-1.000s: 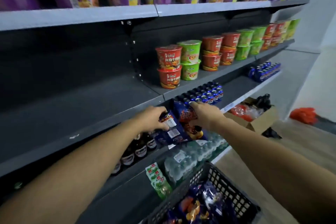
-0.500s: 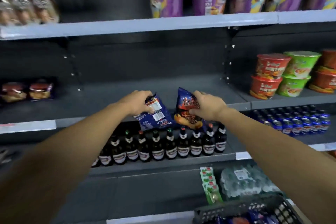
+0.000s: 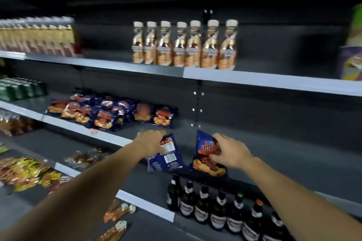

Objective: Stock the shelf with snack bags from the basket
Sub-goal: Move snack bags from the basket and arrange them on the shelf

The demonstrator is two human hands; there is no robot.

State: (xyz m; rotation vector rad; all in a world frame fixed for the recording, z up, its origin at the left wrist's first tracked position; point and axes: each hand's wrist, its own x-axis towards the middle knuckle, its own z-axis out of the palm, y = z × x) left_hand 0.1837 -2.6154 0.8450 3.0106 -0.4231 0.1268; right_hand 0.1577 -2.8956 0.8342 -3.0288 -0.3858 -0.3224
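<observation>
Now, from the head view, each hand grips one glossy dark-blue snack bag over the grey metal shelf [image 3: 274,154]: the left hand [image 3: 151,141] holds a barcode-side bag [image 3: 166,157], the right hand [image 3: 229,151] pinches a picture-side bag [image 3: 207,154]. A row of matching blue bags [image 3: 109,112] lies on that shelf further left (somewhat blurred). Dark glass bottles [image 3: 215,207] stand below. Compared with half a second ago, the basket has left view and the cup noodles are nearly gone.

Your left hand [image 3: 151,141] & right hand [image 3: 230,152] each grip a dark-blue foil snack bag [image 3: 166,157], [image 3: 207,154] over the grey metal shelf [image 3: 274,154], right of the stocked bag row [image 3: 109,112].
</observation>
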